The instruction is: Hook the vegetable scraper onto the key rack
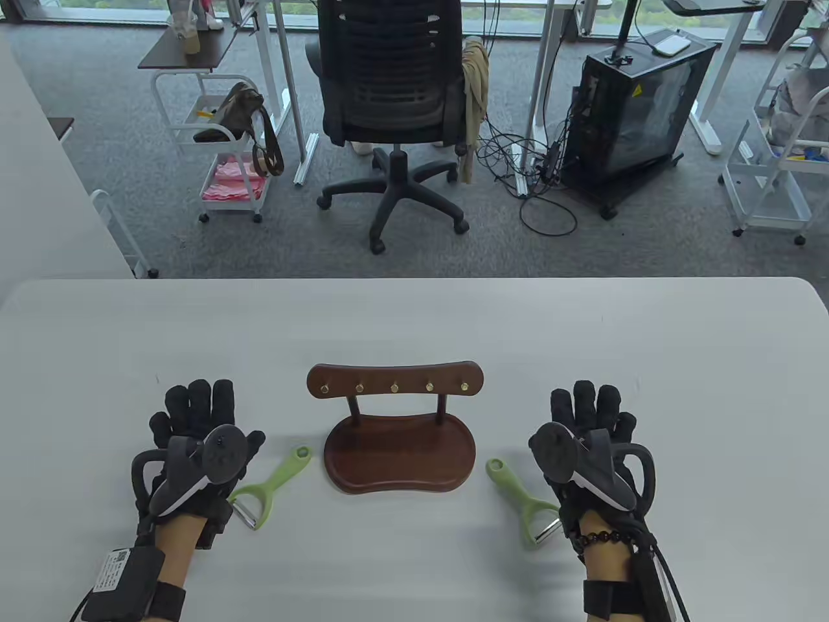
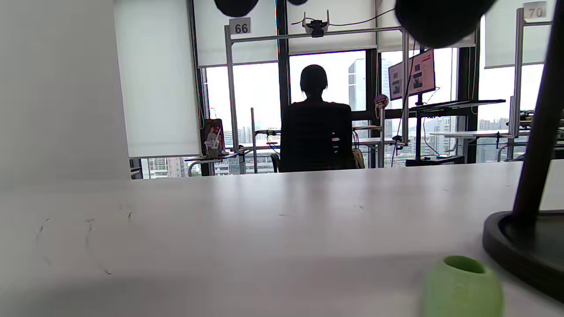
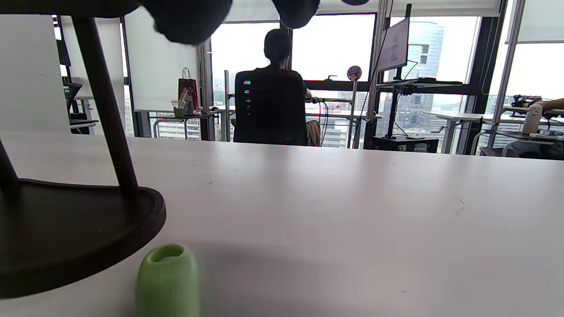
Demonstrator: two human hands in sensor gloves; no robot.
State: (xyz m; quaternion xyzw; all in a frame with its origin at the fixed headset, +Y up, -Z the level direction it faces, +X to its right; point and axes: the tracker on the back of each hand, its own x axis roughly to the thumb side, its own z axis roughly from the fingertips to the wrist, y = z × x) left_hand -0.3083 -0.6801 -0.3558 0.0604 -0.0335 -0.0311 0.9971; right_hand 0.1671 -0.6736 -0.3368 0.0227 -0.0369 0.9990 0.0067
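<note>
Scrapers flank the key rack (image 1: pixel 395 424) near the table's near edge: left scraper (image 1: pixel 272 484) just beside the flat, empty left hand (image 1: pixel 194 453), right scraper (image 1: pixel 523 500) beside the flat, empty right hand (image 1: pixel 586 447), loop ends angled rackward. Wrist views show, I think, only those green loops.

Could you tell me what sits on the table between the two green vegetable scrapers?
The wooden key rack stands between the left scraper and the right scraper, its base on the table. The table view shows this best.
</note>
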